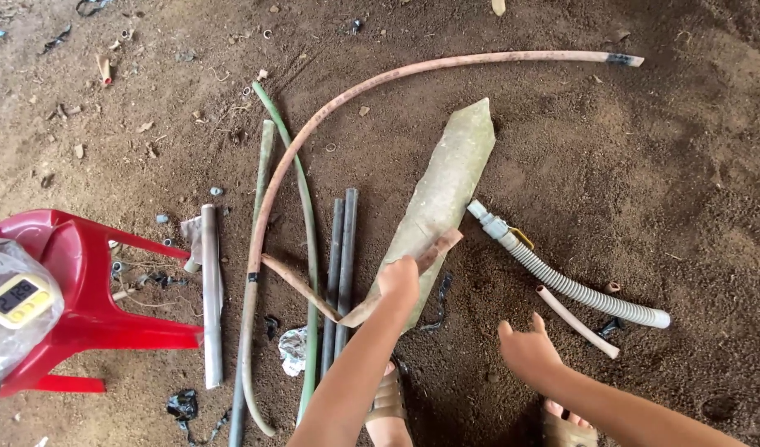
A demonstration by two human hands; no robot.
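Dirt floor [644,165], left hand [399,281] on brown strip [433,248]

Bent brown strip [359,290] across pipes [340,273]

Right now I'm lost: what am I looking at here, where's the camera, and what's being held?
There is no machine: one camera sits on a person's head and looks down at their two bare arms and sandalled feet over a dirt floor. The left hand grips a flat, bent brownish strip that lies across the other pieces. The right hand is open and holds nothing, near a thin pinkish tube. On the ground lie a long curved pinkish hose, a green hose, two dark pipes, a grey pipe, a pale pointed sheet and a corrugated white hose. A red plastic chair stands at the left.
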